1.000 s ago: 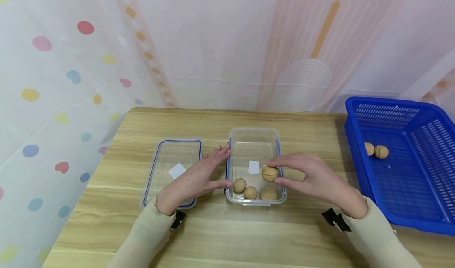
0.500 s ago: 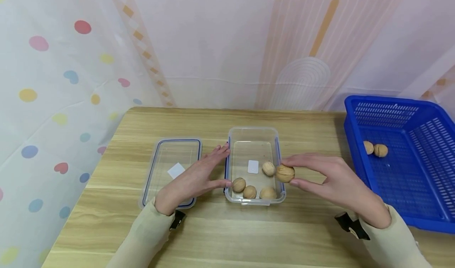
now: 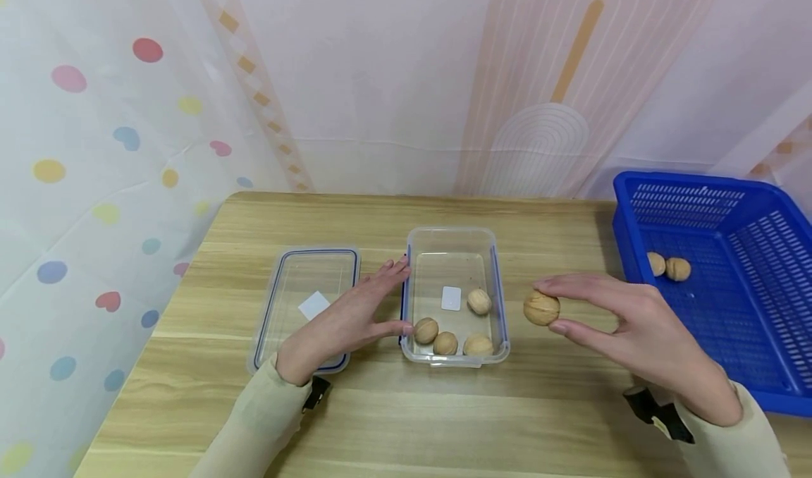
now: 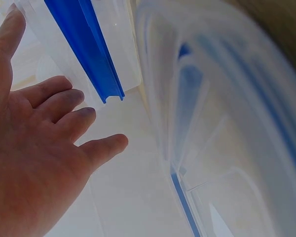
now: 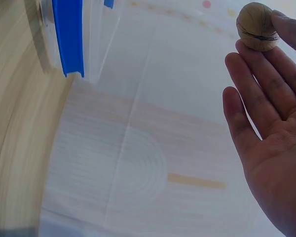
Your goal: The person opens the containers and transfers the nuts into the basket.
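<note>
Between thumb and fingertips my right hand [image 3: 634,319] pinches a walnut [image 3: 542,309], held over the table to the right of a clear plastic container [image 3: 453,238]. The right wrist view also shows this walnut [image 5: 257,26] at the fingertips. Inside the container lie several walnuts [image 3: 478,301], most along its near side, and a small white square [image 3: 451,298]. My left hand [image 3: 355,316] rests against the container's left wall, fingers extended. In the left wrist view the left hand's fingers [image 4: 64,113] are spread beside the wall with its blue latch [image 4: 86,49].
A clear lid [image 3: 311,266] with a blue seal lies left of the container, partly under my left forearm. At the right stands a blue perforated basket [image 3: 647,309] with two walnuts [image 3: 678,269] in it. A patterned curtain [image 3: 393,76] hangs behind the table.
My right hand has moved right, out from over the container, carrying the pinched walnut with it. Another walnut in the container, hidden before, now shows. The left hand has stayed put.
</note>
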The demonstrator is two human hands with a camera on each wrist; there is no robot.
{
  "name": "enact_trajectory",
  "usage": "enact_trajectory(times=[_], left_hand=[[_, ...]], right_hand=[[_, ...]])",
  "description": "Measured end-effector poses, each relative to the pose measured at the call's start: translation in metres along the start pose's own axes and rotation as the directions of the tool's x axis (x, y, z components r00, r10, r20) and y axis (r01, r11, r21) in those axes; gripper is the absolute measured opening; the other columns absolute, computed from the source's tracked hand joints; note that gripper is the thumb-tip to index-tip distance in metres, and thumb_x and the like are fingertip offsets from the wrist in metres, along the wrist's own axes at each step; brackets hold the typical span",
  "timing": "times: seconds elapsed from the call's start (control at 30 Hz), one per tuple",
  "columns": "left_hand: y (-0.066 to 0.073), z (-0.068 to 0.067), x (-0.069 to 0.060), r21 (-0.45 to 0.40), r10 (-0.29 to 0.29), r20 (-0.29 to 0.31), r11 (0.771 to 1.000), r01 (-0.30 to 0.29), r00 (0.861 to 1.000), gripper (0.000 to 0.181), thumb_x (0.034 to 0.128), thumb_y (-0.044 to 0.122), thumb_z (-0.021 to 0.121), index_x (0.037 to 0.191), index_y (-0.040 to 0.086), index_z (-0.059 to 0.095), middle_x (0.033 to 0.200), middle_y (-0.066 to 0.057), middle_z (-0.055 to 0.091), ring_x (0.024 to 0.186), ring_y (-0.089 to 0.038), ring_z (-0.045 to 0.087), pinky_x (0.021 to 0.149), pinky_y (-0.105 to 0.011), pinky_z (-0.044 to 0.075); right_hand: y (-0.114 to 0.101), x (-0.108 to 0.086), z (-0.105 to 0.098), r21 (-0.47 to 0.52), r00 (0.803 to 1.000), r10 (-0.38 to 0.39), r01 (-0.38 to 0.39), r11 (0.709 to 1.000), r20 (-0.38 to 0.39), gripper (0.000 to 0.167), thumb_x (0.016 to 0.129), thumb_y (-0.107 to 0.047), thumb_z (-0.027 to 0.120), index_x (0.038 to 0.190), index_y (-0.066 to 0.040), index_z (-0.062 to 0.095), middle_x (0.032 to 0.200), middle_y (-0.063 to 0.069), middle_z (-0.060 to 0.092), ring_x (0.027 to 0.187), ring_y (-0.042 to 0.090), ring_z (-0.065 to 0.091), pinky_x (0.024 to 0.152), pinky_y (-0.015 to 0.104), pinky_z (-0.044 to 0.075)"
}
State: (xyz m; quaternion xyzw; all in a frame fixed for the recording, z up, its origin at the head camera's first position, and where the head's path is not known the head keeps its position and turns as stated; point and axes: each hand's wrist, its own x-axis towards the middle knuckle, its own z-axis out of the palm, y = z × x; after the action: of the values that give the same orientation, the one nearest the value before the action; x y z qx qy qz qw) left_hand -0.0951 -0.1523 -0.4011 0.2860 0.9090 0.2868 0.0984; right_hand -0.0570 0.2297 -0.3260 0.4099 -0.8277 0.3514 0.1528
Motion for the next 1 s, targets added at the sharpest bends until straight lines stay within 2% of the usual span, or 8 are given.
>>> enact_trajectory(times=[0.1, 0.37, 0.6, 0.67, 0.8, 0.9, 1.0], left_hand=[[0.0, 0.0, 0.0, 0.006, -0.003, 0.0, 1.0, 0.003, 1.0, 0.092, 0.0912, 0.04, 0.079, 0.161, 0.001, 0.033, 0.172, -0.008, 0.017, 0.157, -0.032, 0.018, 0.123, -0.059, 0.02], [0.001, 0.0, 0.0, 0.013, -0.012, 0.001, 1.0, 0.012, 1.0, 0.092, 0.0921, 0.041, 0.078, 0.161, 0.002, 0.032, 0.172, -0.007, 0.016, 0.157, -0.031, 0.017, 0.124, -0.057, 0.02], [0.0, 0.001, 0.0, 0.015, -0.012, 0.002, 1.0, 0.012, 1.0, 0.092, 0.0921, 0.042, 0.078, 0.162, 0.002, 0.032, 0.172, -0.006, 0.016, 0.157, -0.03, 0.017, 0.124, -0.057, 0.02], [0.0, 0.001, 0.001, 0.015, -0.011, -0.001, 1.0, 0.011, 1.0, 0.092, 0.092, 0.041, 0.078, 0.161, 0.002, 0.032, 0.172, -0.006, 0.016, 0.157, -0.03, 0.017, 0.123, -0.057, 0.021], [0.0, 0.001, 0.0, 0.016, -0.01, -0.002, 1.0, 0.01, 1.0, 0.092, 0.0918, 0.041, 0.078, 0.161, 0.002, 0.033, 0.172, -0.006, 0.016, 0.157, -0.03, 0.018, 0.123, -0.057, 0.021], [0.0, 0.001, 0.0, 0.021, -0.008, -0.002, 1.0, 0.008, 1.0, 0.092, 0.0921, 0.041, 0.078, 0.161, 0.002, 0.032, 0.172, -0.006, 0.016, 0.157, -0.03, 0.018, 0.124, -0.057, 0.021], [-0.001, 0.001, 0.0, 0.023, -0.005, -0.001, 1.0, 0.005, 1.0, 0.091, 0.0925, 0.042, 0.077, 0.161, 0.002, 0.032, 0.172, -0.006, 0.016, 0.157, -0.03, 0.017, 0.124, -0.057, 0.021]], right_hand=[[0.002, -0.005, -0.005, -0.001, 1.0, -0.01, 0.01, 1.0, -0.03, 0.039, 0.1, -0.038, 0.071, 0.126, -0.01, 0.075, 0.124, 0.002, 0.074, 0.123, 0.006, 0.063, 0.102, 0.014, 0.045], [0.003, -0.015, -0.016, -0.042, 0.997, -0.02, 0.017, 0.999, -0.077, 0.05, 0.102, -0.047, 0.062, 0.124, -0.004, 0.075, 0.124, 0.004, 0.074, 0.121, 0.004, 0.064, 0.096, 0.01, 0.047], [0.003, -0.027, -0.03, -0.097, 0.994, 0.021, -0.032, 0.995, -0.109, 0.055, 0.1, -0.051, 0.062, 0.122, -0.003, 0.076, 0.123, 0.001, 0.074, 0.118, -0.001, 0.064, 0.091, 0.007, 0.047], [0.003, -0.031, -0.035, -0.111, 0.992, 0.046, -0.06, 0.992, -0.12, 0.05, 0.098, -0.047, 0.068, 0.123, -0.004, 0.076, 0.121, 0.003, 0.075, 0.117, -0.002, 0.064, 0.091, 0.007, 0.047], [0.0, -0.041, -0.046, -0.168, 0.984, 0.13, -0.15, 0.974, -0.123, 0.042, 0.089, -0.028, 0.084, 0.126, -0.009, 0.075, 0.124, -0.002, 0.074, 0.117, -0.006, 0.062, 0.088, 0.006, 0.046], [0.0, -0.047, -0.052, -0.184, 0.978, 0.163, -0.185, 0.965, -0.13, 0.043, 0.087, -0.02, 0.086, 0.126, -0.008, 0.075, 0.129, -0.009, 0.071, 0.12, -0.008, 0.059, 0.09, 0.006, 0.046], [0.002, -0.053, -0.058, -0.204, 0.97, 0.188, -0.217, 0.954, -0.152, 0.041, 0.088, -0.019, 0.085, 0.127, -0.008, 0.074, 0.13, -0.011, 0.07, 0.123, -0.01, 0.056, 0.096, 0.004, 0.041]])
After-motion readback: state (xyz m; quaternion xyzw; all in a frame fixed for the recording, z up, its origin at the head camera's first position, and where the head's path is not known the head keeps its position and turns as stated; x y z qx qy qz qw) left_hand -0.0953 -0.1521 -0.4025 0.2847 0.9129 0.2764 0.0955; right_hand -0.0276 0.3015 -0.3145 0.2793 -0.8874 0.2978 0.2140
